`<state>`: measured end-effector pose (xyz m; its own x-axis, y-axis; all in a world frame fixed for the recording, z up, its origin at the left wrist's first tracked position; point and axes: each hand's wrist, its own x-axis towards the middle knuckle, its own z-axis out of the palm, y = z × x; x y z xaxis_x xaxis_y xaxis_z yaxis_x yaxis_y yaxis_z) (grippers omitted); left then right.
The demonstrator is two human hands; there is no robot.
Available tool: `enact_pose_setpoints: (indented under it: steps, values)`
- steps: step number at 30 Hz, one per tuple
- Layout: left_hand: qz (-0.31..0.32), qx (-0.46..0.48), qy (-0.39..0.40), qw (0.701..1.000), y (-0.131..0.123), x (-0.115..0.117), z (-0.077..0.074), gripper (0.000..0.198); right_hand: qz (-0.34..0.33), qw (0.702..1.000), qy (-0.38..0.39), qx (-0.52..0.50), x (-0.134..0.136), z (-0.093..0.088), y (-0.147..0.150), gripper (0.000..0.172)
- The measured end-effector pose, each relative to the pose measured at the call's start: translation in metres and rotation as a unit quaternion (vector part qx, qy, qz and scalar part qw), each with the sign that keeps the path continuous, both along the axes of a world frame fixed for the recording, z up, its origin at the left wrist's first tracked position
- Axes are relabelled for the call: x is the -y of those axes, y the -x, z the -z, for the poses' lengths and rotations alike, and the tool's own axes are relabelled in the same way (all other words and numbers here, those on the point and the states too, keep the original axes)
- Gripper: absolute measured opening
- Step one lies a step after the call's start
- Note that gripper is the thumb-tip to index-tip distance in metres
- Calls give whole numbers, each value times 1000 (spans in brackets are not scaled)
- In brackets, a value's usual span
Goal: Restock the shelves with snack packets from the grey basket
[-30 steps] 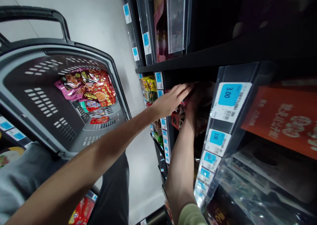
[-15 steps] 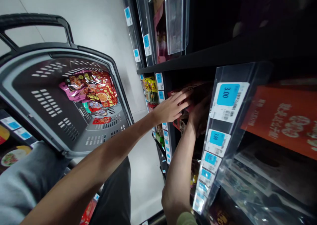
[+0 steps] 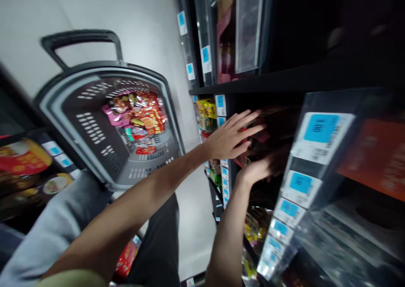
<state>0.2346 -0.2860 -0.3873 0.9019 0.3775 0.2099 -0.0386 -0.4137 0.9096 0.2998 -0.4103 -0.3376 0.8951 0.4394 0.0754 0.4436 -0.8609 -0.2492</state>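
My left hand [image 3: 232,136] is at the opening of a dark shelf compartment, its fingers stretched out and spread. Dark red packets [image 3: 264,133] lie in the shadow just beyond its fingertips, and I cannot make out their kind. Lower and further right, my right hand [image 3: 261,169] reaches into the same compartment. Shadow hides its fingers, so whether it grips anything does not show. A grey shopping basket [image 3: 88,152] stands on the floor to the left, holding several shiny snack packets [image 3: 152,114] in red and pink.
Price labels [image 3: 297,183] line the shelf edge right of my hands. An orange-red box [image 3: 376,156] sits beyond them. Yellow packets [image 3: 206,108] fill a neighbouring compartment. Another shelf with food packs [image 3: 23,158] stands at the left, near my knee [image 3: 63,211].
The view has shifted, so basket and shelves appear further right. My left hand's fingers are spread wider. My right hand remains inside the compartment, with more of its back showing.
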Motion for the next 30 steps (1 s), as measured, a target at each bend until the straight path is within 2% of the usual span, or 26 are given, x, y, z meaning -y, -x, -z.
enact_pose_setpoints:
  steps: [2,3,5,7,9,11,12,13,14,15,16,19,22,24,27,30]
  values:
    - [6,-20,-6,1000,21,-7,-2,45,89,990,-94,61,-6,-3,14,62]
    - [10,-30,-4,999,36,-10,-1,44,99,984,-129,71,-10,-5,24,55]
    - [24,-52,11,998,77,-16,7,39,73,979,-173,74,-17,-6,50,47]
    - [47,-97,34,994,131,-25,21,32,55,975,-191,99,-22,-5,82,40]
    - [80,-205,56,974,193,-38,39,28,34,972,-202,116,-24,1,119,34]
    - [104,-362,92,922,253,-55,58,27,-17,978,-207,35,-24,14,157,28]
    - [94,-456,124,876,280,-65,68,27,-54,976,-202,-54,-25,23,176,27]
    - [70,-540,151,825,304,-74,76,26,-88,965,-188,-159,-27,35,194,25]
    - [56,-584,161,794,324,-83,85,22,-114,945,-165,-260,-31,50,210,25]
    - [44,-613,168,771,340,-90,92,19,-124,923,-136,-339,-36,69,224,27]
    - [34,-625,168,761,351,-96,100,16,-117,910,-113,-382,-43,90,236,34]
    - [10,-613,170,771,357,-101,125,14,-94,902,-57,-418,-71,168,253,66]
    - [-33,-567,180,803,338,-90,157,21,-73,916,-14,-394,-104,245,249,88]
    - [-72,-529,189,824,322,-78,183,25,-79,923,21,-377,-123,284,244,97]
    - [-135,-484,210,839,306,-62,222,28,-100,932,86,-338,-140,319,241,99]
    - [-176,-453,237,841,304,-50,248,31,-99,946,130,-279,-143,333,247,83]
